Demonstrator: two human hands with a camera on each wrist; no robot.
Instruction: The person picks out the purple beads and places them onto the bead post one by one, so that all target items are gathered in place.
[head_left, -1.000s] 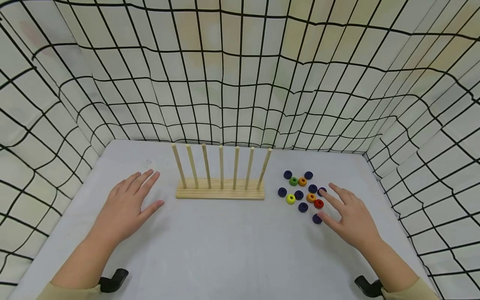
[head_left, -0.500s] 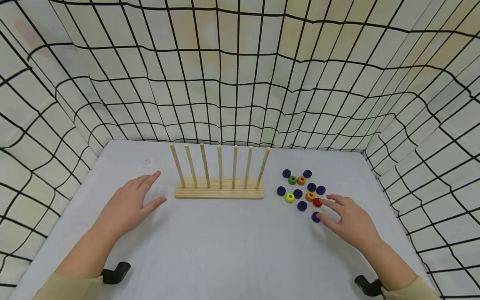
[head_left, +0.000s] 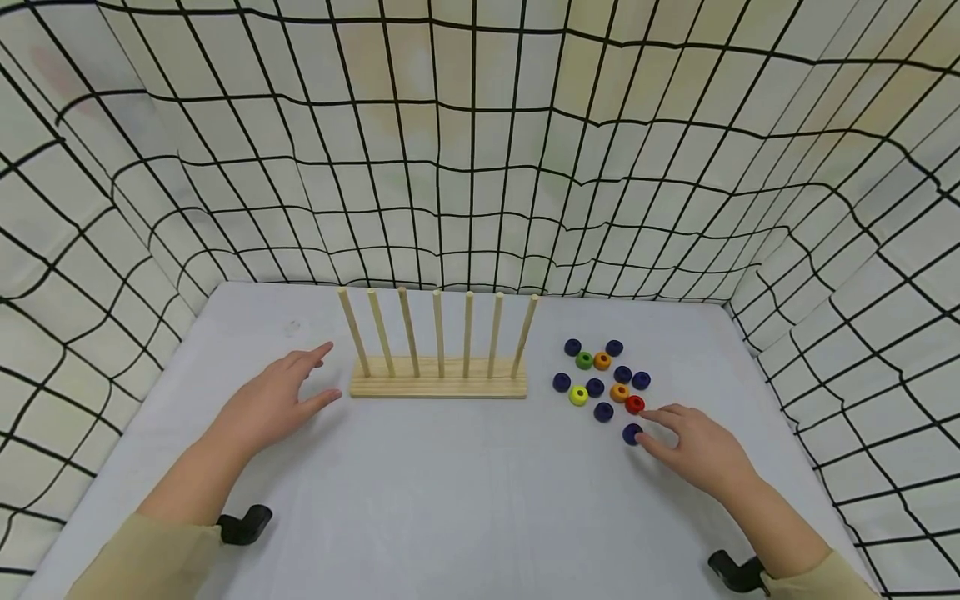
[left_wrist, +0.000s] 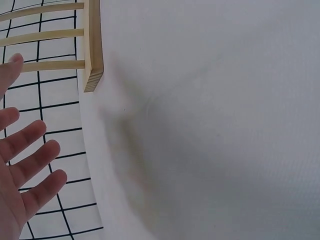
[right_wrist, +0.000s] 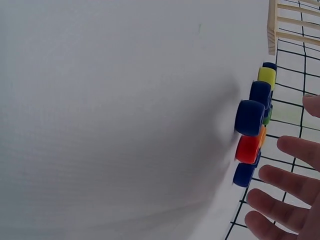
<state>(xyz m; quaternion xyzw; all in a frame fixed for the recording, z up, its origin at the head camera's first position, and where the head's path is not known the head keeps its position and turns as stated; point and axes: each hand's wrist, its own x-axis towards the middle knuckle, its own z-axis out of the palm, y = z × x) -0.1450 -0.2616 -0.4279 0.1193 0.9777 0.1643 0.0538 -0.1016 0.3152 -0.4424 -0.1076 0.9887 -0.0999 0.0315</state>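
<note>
My right hand [head_left: 701,450] hovers at the near right of a scatter of small beads, fingers loosely bent and holding nothing. Its thumb tip overlaps the nearest navy bead [head_left: 632,433] in the head view, and its index fingertip comes right at the red bead [head_left: 635,404]. In the right wrist view the fingers [right_wrist: 290,182] are spread, to the right of the navy bead [right_wrist: 249,118]. My left hand [head_left: 270,404], also holding nothing, reaches toward the left end of a wooden peg rack [head_left: 438,388]. From the left wrist, its relaxed fingers [left_wrist: 35,162] show below the rack [left_wrist: 93,45].
Several upright pegs on the rack are bare. More navy beads lie around a yellow bead [head_left: 578,395], a green bead [head_left: 584,360] and two orange beads [head_left: 602,361]. Black netting [head_left: 472,192] over pale walls encloses the back and sides of the white table [head_left: 450,500].
My left hand has shifted right, closer to the rack. The right index finger has come down and nearer the thumb, from the far navy bead to beside the red one. The beads stay put.
</note>
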